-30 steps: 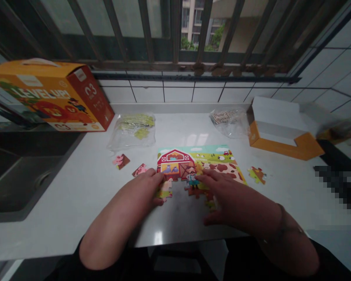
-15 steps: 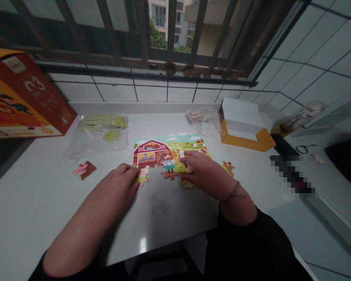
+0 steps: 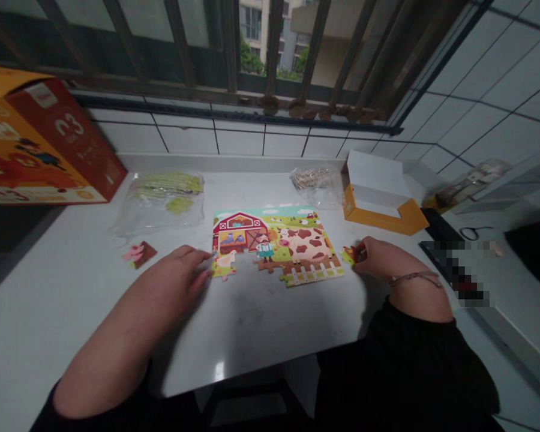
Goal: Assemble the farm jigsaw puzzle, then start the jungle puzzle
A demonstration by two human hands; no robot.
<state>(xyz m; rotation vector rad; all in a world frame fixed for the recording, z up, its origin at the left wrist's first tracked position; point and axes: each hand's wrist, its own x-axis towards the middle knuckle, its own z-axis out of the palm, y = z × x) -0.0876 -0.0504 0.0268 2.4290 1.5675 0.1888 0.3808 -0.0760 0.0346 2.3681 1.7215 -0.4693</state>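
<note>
L hand [image 3: 191,270] at L edge of puzzle [image 3: 306,246], fingertips by the duck pc; can't tell if gripping. R hand [image 3: 375,258] pinches 1 loose pc [image 3: 348,255] just R of puzzle. Puzzle flat on counter [image 3: 252,336], gap in its near edge. 1 pink/brown pc [image 3: 144,255] lies L of L hand. Behind: 2 clear bags [image 3: 162,201] [image 3: 317,186], open box [image 3: 382,210] at R.

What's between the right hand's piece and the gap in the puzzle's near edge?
Only the puzzle itself: its cow side lies flat between the piece at the right hand and the gap. Nothing visible stands upright there. The left hand is beyond the gap, by the bird part.
</note>
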